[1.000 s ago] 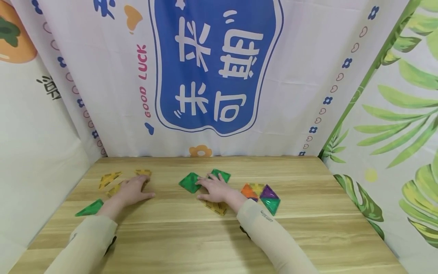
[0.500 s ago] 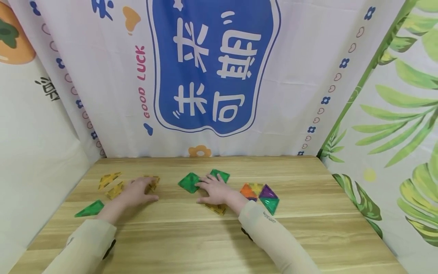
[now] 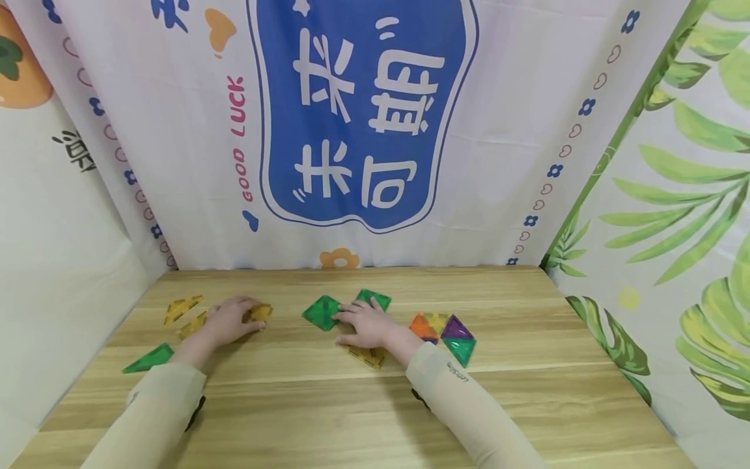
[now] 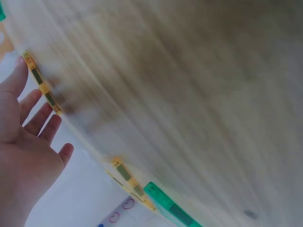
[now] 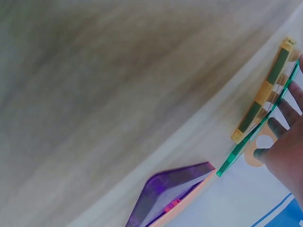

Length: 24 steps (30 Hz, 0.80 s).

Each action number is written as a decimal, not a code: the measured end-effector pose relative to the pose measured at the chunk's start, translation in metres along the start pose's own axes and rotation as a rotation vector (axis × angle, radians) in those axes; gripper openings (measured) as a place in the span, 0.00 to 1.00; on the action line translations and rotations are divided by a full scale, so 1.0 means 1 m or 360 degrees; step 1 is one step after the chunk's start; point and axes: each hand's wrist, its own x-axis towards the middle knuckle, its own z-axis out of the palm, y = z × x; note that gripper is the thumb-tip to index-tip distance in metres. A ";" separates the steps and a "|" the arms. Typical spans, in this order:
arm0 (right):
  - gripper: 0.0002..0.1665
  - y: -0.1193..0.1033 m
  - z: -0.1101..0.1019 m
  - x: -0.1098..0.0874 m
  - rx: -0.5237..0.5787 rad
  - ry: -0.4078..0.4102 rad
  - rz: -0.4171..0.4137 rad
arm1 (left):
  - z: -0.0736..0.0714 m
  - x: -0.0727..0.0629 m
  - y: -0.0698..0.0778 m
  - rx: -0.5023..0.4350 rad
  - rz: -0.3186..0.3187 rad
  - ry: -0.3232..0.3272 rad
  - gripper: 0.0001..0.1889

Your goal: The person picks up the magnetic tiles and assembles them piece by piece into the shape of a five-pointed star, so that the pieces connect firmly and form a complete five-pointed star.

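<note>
My left hand (image 3: pixel 233 321) pinches a yellow triangular magnetic tile (image 3: pixel 262 312) lying at the left of the table. The left wrist view shows that tile edge-on (image 4: pixel 43 86), with the thumb at one end and fingers along it. Over the middle, my right hand (image 3: pixel 369 326) lies with fingers spread, fingertips resting at a green diamond-shaped pair of tiles (image 3: pixel 320 313) and a second green tile piece (image 3: pixel 375 299). A yellow triangular tile (image 3: pixel 369 356) shows below the right palm, partly covered by it. In the right wrist view, a yellow tile (image 5: pixel 262 94) stands out before a green edge (image 5: pixel 229 161).
Two yellow tiles (image 3: pixel 183 308) and a green triangular tile (image 3: pixel 149 358) lie by my left forearm. To the right sits a group of orange (image 3: pixel 422 326), yellow, purple (image 3: pixel 458 327) and teal tiles (image 3: pixel 460 350). A printed curtain (image 3: pixel 504 163) hangs behind the wooden table (image 3: pixel 305 417).
My left hand has drawn the yellow tile right and nearer, turning it, and the thumb has closed in on it. My right hand stays almost still.
</note>
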 end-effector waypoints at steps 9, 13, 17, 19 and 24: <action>0.37 0.001 0.001 0.001 -0.0001 -0.0001 -0.0002 | 0.005 -0.016 0.017 -0.0023 0.0174 0.0006 0.30; 0.37 0.001 -0.001 0.001 0.0008 -0.0021 0.0010 | 0.009 -0.021 0.026 -0.0019 0.0217 0.0004 0.30; 0.37 -0.001 -0.004 0.001 0.0037 -0.0044 0.0024 | 0.013 -0.024 0.035 0.0004 0.0264 -0.0001 0.31; 0.36 -0.002 -0.005 0.001 0.0046 -0.0050 0.0027 | 0.014 -0.025 0.039 0.0010 0.0290 -0.0004 0.31; 0.32 -0.002 -0.004 0.003 0.0064 -0.0041 0.0024 | 0.015 -0.029 0.053 -0.0017 0.0320 -0.0064 0.31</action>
